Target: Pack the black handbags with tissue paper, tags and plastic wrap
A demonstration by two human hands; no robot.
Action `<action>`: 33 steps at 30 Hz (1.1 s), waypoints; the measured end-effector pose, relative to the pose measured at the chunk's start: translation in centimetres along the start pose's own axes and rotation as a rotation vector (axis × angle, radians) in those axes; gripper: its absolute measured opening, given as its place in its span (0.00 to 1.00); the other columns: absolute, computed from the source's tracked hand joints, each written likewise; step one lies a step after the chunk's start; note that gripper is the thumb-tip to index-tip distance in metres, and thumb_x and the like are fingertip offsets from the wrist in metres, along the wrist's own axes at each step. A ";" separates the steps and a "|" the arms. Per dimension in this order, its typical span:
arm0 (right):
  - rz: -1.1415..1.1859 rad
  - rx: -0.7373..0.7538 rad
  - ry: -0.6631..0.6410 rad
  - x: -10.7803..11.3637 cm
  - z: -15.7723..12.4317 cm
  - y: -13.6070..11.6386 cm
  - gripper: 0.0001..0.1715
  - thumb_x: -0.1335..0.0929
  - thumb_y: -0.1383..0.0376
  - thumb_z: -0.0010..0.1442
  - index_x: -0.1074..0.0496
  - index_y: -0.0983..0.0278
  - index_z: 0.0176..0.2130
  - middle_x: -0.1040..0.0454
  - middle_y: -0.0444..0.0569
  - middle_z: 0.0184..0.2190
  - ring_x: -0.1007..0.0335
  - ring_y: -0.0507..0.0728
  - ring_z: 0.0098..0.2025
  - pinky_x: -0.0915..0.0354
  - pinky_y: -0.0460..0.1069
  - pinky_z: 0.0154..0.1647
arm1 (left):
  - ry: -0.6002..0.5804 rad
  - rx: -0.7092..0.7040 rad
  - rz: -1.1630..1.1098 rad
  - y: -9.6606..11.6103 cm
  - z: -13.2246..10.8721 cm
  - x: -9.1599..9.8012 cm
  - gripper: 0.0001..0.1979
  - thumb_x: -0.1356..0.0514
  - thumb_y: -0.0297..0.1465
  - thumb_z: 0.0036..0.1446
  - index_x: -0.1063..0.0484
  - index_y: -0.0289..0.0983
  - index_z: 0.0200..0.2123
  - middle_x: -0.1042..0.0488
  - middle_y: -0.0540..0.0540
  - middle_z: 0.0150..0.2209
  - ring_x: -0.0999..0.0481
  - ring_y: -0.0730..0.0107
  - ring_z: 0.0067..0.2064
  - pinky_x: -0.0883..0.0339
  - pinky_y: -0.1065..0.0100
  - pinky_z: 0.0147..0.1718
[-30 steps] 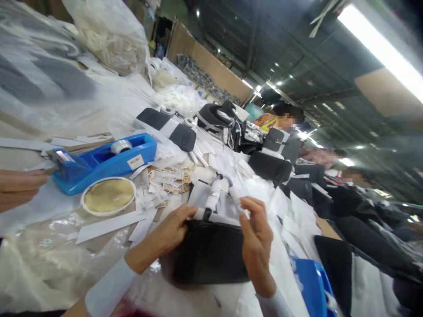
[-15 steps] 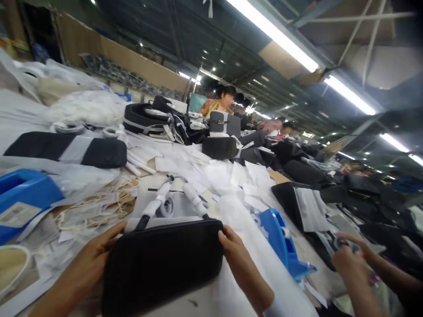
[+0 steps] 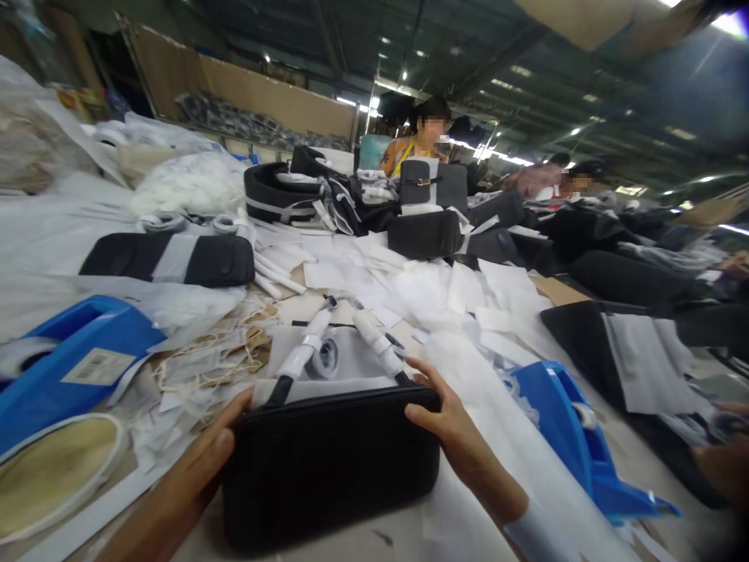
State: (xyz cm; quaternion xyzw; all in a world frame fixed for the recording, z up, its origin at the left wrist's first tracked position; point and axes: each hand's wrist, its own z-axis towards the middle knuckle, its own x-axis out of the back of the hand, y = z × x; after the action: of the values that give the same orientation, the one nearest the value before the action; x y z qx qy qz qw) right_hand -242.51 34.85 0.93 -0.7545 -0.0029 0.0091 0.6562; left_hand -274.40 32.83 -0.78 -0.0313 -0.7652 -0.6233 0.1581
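A black bag [image 3: 333, 468] stands in front of me, its broad dark face toward me. Its two handles [image 3: 374, 343] are wrapped in white material and rise behind the top edge. My left hand [image 3: 202, 460] grips the bag's left end, with the thumb on the near side. At the upper right corner my right hand [image 3: 448, 421] holds the bag, its thumb on the front face and its fingers behind the edge. A grey-white sheet [image 3: 345, 351] lies behind the bag under a small white roll [image 3: 326, 357].
Blue tape dispensers [image 3: 87, 351] stand left and right. Another black bag [image 3: 169, 259] lies at the back left. White wrap [image 3: 503, 460] runs beside my right forearm. Black bags [image 3: 424, 234] are piled beyond loose papers. A co-worker's hand [image 3: 725, 460] shows at the right edge.
The view has swung right, so the table things stand farther left or right in frame. My right thumb now lies farther onto the bag's front. Both hands still hold the bag.
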 end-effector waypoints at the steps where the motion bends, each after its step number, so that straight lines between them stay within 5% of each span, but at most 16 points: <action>1: 0.008 0.002 0.000 -0.2 0.0 0.0 0.44 0.24 0.56 0.44 0.36 0.56 0.58 0.26 0.49 0.43 0.31 0.61 0.46 0.36 0.54 0.47 | 0.005 0.030 -0.028 -0.1 -0.1 -0.4 0.47 0.49 0.66 0.43 0.33 0.40 0.57 0.31 0.42 0.59 0.33 0.46 0.59 0.30 0.56 0.53; 5: 0.049 0.014 0.060 -0.6 0.0 0.4 0.41 0.24 0.58 0.45 0.36 0.55 0.57 0.29 0.44 0.38 0.32 0.55 0.38 0.36 0.48 0.39 | 0.051 0.200 -0.108 -0.2 -0.4 -1.6 0.47 0.37 0.59 0.38 0.35 0.38 0.57 0.35 0.41 0.61 0.36 0.45 0.62 0.35 0.54 0.57; 9: 0.060 -0.005 0.120 -1.0 0.4 1.1 0.38 0.24 0.59 0.47 0.36 0.55 0.56 0.32 0.42 0.34 0.34 0.53 0.34 0.37 0.46 0.34 | -0.003 0.233 -0.192 0.7 -0.8 -2.5 0.32 0.39 0.53 0.49 0.30 0.35 0.48 0.24 0.42 0.47 0.26 0.52 0.51 0.29 0.59 0.49; 15: 0.016 -0.033 0.179 -1.6 1.1 2.3 0.33 0.24 0.57 0.47 0.35 0.57 0.51 0.32 0.41 0.30 0.35 0.53 0.30 0.37 0.46 0.30 | 0.177 0.072 0.301 0.2 0.4 -3.1 0.24 0.45 0.54 0.53 0.25 0.40 0.38 0.23 0.47 0.38 0.25 0.54 0.45 0.34 0.58 0.49; 22: -0.157 -0.067 0.244 -1.7 2.4 3.3 0.27 0.25 0.53 0.47 0.36 0.59 0.42 0.31 0.40 0.25 0.35 0.55 0.29 0.38 0.47 0.29 | 0.204 0.038 0.587 1.4 1.7 -4.0 0.24 0.50 0.54 0.53 0.33 0.41 0.21 0.29 0.44 0.27 0.27 0.53 0.36 0.33 0.58 0.42; 30: -0.316 0.015 0.270 -1.6 0.8 2.8 0.22 0.27 0.56 0.46 0.36 0.60 0.38 0.34 0.38 0.23 0.37 0.55 0.29 0.41 0.48 0.32 | 0.132 -0.117 0.694 1.5 0.8 -3.4 0.19 0.53 0.48 0.61 0.34 0.39 0.39 0.26 0.44 0.34 0.25 0.55 0.38 0.32 0.61 0.38; 33: -0.283 0.046 0.280 -1.9 -0.4 3.2 0.22 0.28 0.55 0.46 0.35 0.60 0.38 0.33 0.39 0.24 0.36 0.55 0.29 0.41 0.48 0.31 | 0.246 -0.294 0.969 2.1 -0.5 -3.8 0.19 0.52 0.41 0.64 0.33 0.35 0.46 0.27 0.37 0.39 0.27 0.50 0.42 0.33 0.55 0.42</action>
State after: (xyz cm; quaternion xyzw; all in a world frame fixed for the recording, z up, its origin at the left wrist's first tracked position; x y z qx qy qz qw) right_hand -244.39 34.01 -2.18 -0.7251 -0.0174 -0.1883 0.6622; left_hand -270.19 33.36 0.25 -0.3304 -0.5430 -0.5785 0.5111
